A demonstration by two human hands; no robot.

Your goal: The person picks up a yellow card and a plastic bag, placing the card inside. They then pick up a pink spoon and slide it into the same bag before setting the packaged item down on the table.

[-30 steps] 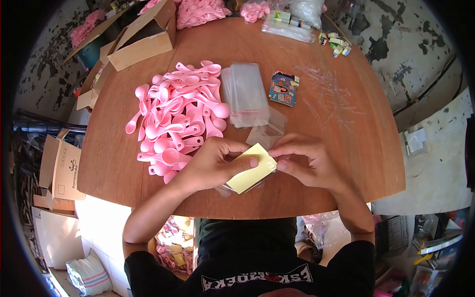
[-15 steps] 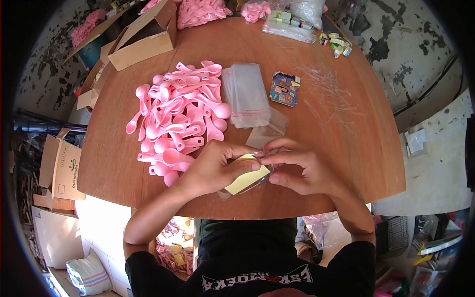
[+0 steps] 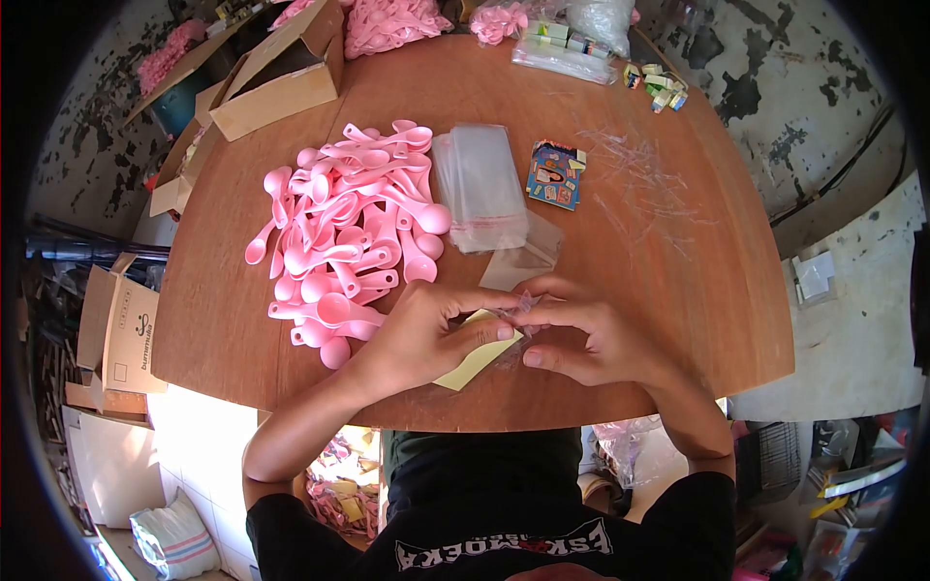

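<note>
Near the front edge of the table, my left hand (image 3: pixel 421 334) pinches a clear plastic bag with a pale yellow card (image 3: pixel 477 364) inside, thumb on top. My right hand (image 3: pixel 605 334) has its fingertips on crinkled clear plastic (image 3: pixel 528 305) at the bag's upper end. The thumb there is curled in below the fingers. Just beyond the hands lies a single clear bag (image 3: pixel 528 254), partly under a stack of clear plastic bags (image 3: pixel 481 184). Left of these is a heap of pink plastic measuring spoons (image 3: pixel 358 208).
A small stack of blue printed cards (image 3: pixel 556 176) lies right of the bags, beside scattered clear plastic strips (image 3: pixel 644 179). Cardboard boxes (image 3: pixel 276 102) and a bag of pink spoons (image 3: pixel 395 24) stand at the back, with small label rolls (image 3: pixel 664 89) at the back right.
The bag and yellow card have tilted more steeply and shifted slightly left. More crumpled plastic shows between my right fingers. The spoons and stacks have not moved.
</note>
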